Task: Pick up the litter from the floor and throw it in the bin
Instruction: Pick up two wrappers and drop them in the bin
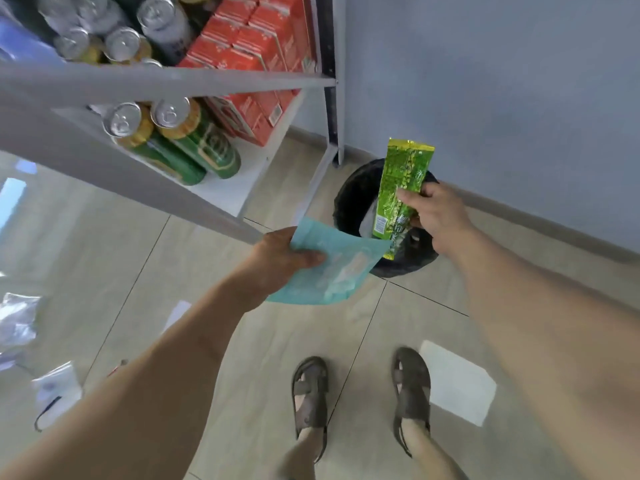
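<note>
You held two pieces of litter over the black bin (pixel 349 188) for dropping: left hand (pixel 277 261) fingers pinching a teal packet (pixel 332 268), right hand (pixel 438 216) gripping a green wrapper (pixel 401 188); white paper (pixel 457 382) lay near your right foot.

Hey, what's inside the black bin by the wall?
In the bin a bit of white litter shows against the dark liner. The green wrapper and teal packet, held above it, cover the rest.
</note>
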